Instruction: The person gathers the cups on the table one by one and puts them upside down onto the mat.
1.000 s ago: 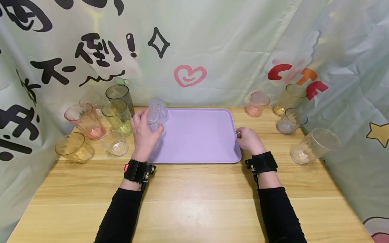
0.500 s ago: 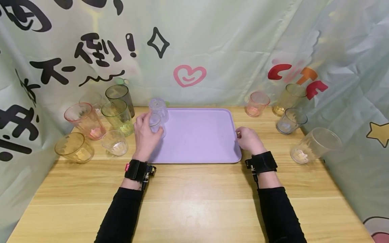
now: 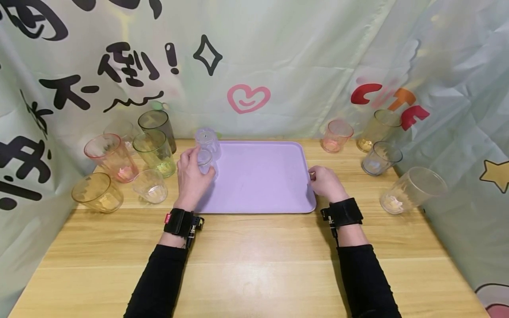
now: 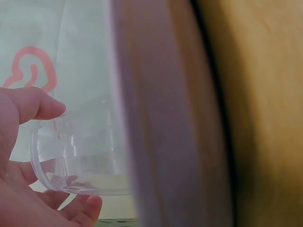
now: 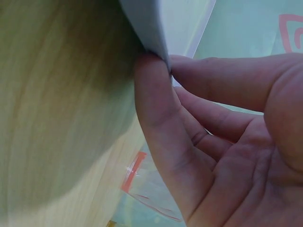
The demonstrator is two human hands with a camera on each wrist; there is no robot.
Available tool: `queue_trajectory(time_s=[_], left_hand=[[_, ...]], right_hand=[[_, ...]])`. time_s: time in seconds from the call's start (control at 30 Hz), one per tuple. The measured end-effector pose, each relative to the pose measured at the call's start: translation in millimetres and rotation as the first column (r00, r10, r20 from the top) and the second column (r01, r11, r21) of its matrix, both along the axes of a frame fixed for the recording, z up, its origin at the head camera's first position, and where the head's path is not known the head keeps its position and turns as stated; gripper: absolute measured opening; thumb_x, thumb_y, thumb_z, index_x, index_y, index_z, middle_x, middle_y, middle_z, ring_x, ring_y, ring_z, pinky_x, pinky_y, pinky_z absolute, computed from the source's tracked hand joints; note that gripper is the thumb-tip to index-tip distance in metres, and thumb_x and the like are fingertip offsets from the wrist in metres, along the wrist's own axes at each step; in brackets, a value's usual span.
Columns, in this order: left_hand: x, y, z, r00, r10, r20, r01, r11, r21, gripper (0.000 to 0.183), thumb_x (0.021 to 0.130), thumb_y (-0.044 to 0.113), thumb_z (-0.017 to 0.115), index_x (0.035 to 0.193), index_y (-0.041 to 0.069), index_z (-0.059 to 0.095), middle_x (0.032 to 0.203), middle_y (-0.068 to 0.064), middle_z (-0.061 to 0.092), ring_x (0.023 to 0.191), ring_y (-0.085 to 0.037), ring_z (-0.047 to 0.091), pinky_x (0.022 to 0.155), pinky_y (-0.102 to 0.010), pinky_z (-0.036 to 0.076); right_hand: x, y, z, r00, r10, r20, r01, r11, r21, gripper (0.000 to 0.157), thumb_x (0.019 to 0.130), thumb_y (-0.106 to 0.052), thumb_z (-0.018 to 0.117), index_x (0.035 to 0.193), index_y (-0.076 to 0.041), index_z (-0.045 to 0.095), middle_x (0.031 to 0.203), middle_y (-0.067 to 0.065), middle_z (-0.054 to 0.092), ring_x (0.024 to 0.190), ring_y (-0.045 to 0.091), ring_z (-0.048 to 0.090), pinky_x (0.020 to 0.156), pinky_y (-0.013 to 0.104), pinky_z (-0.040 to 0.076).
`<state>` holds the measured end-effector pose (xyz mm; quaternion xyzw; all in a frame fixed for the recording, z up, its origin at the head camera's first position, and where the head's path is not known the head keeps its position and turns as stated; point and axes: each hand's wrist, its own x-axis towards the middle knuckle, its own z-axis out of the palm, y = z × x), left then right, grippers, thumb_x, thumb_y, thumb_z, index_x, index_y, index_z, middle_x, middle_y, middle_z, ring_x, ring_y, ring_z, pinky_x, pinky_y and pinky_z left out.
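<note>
My left hand point(image 3: 191, 176) grips a small clear glass point(image 3: 204, 160) over the left part of the lilac tray point(image 3: 258, 176). In the left wrist view, thumb and fingers lie on either side of this glass point(image 4: 80, 151), its far end hidden behind the tray's raised edge. Just behind it stands another small clear glass point(image 3: 207, 140), bottom up, at the tray's back left corner. My right hand point(image 3: 328, 182) pinches the tray's right edge between thumb and forefinger, as the right wrist view shows.
On the left of the table stand several glasses: an amber one point(image 3: 99, 194), a red-rimmed one point(image 3: 113, 157), a yellow-green one point(image 3: 155, 152), a dark one point(image 3: 165, 126) and a short clear one point(image 3: 153, 190). Right of the tray are more, including a pink one point(image 3: 336, 137) and a tall clear one point(image 3: 413, 190).
My left hand has brought the small clear glass slightly lower and to the right, over the tray. The right hand and the tray stay in place.
</note>
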<state>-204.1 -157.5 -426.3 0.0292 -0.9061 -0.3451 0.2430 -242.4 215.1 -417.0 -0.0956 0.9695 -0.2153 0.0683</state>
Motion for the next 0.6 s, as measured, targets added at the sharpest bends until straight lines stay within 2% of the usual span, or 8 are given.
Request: queue_trajectory(time_s=[0.2, 0.27, 0.33, 0.43, 0.53, 0.6], left_hand=[[-1.4, 0.0, -0.6, 1.0, 0.008, 0.005, -0.008, 1.0, -0.017, 0.071, 0.072, 0.026, 0.069, 0.135, 0.01, 0.039, 0.132, -0.014, 0.034, 0.116, -0.028, 0.029, 0.091, -0.048, 0.034], [-2.0, 0.5, 0.5, 0.999, 0.016, -0.03, -0.016, 1.0, -0.023, 0.07, 0.073, 0.026, 0.069, 0.134, 0.009, 0.04, 0.133, -0.013, 0.034, 0.117, -0.027, 0.028, 0.092, -0.047, 0.033], [-2.3, 1.7, 2.5, 0.995, 0.022, -0.094, -0.025, 0.999, -0.031, 0.068, 0.073, 0.026, 0.069, 0.133, 0.009, 0.042, 0.133, -0.012, 0.034, 0.117, -0.026, 0.027, 0.092, -0.047, 0.033], [-2.0, 5.5, 8.0, 0.974, 0.025, -0.227, -0.036, 0.998, -0.044, 0.063, 0.072, 0.024, 0.068, 0.129, 0.008, 0.046, 0.132, -0.011, 0.037, 0.115, -0.025, 0.03, 0.09, -0.047, 0.035], [-1.2, 11.8, 14.5, 0.938, 0.007, -0.345, -0.031, 0.997, -0.064, 0.057, 0.072, 0.02, 0.066, 0.125, 0.008, 0.049, 0.128, -0.011, 0.041, 0.111, -0.026, 0.034, 0.087, -0.046, 0.036], [-0.7, 17.3, 17.9, 0.915, -0.021, -0.403, -0.012, 0.997, -0.079, 0.053, 0.071, 0.018, 0.064, 0.122, 0.009, 0.052, 0.125, -0.011, 0.043, 0.108, -0.027, 0.038, 0.084, -0.046, 0.038]], right_hand=[[-0.4, 0.7, -1.5, 1.0, -0.002, -0.001, 0.002, 1.0, 0.0, 0.038, 0.082, -0.006, 0.057, 0.118, 0.005, 0.052, 0.094, 0.018, 0.063, 0.079, 0.024, 0.056, 0.067, 0.037, 0.05], [-0.5, 1.2, -2.1, 1.0, -0.002, -0.007, 0.002, 1.0, 0.004, 0.038, 0.081, -0.007, 0.057, 0.117, 0.005, 0.052, 0.094, 0.017, 0.063, 0.08, 0.024, 0.056, 0.068, 0.037, 0.05], [-0.3, 1.3, -2.1, 1.0, -0.001, -0.017, 0.001, 1.0, 0.003, 0.038, 0.081, -0.009, 0.057, 0.117, 0.005, 0.052, 0.094, 0.017, 0.063, 0.079, 0.024, 0.056, 0.068, 0.038, 0.049], [-0.3, 0.8, -1.3, 0.998, -0.002, -0.057, 0.0, 1.0, -0.028, 0.039, 0.082, -0.011, 0.056, 0.117, 0.006, 0.052, 0.093, 0.018, 0.063, 0.078, 0.025, 0.055, 0.068, 0.039, 0.049], [-0.7, -0.2, 0.3, 0.99, -0.036, -0.134, 0.022, 0.995, -0.101, 0.04, 0.083, -0.014, 0.057, 0.117, 0.007, 0.052, 0.094, 0.02, 0.061, 0.079, 0.027, 0.055, 0.069, 0.042, 0.049], [-1.2, -0.4, 1.3, 0.976, -0.081, -0.201, 0.049, 0.986, -0.161, 0.042, 0.083, -0.016, 0.059, 0.119, 0.006, 0.051, 0.096, 0.021, 0.059, 0.08, 0.028, 0.055, 0.07, 0.043, 0.048]])
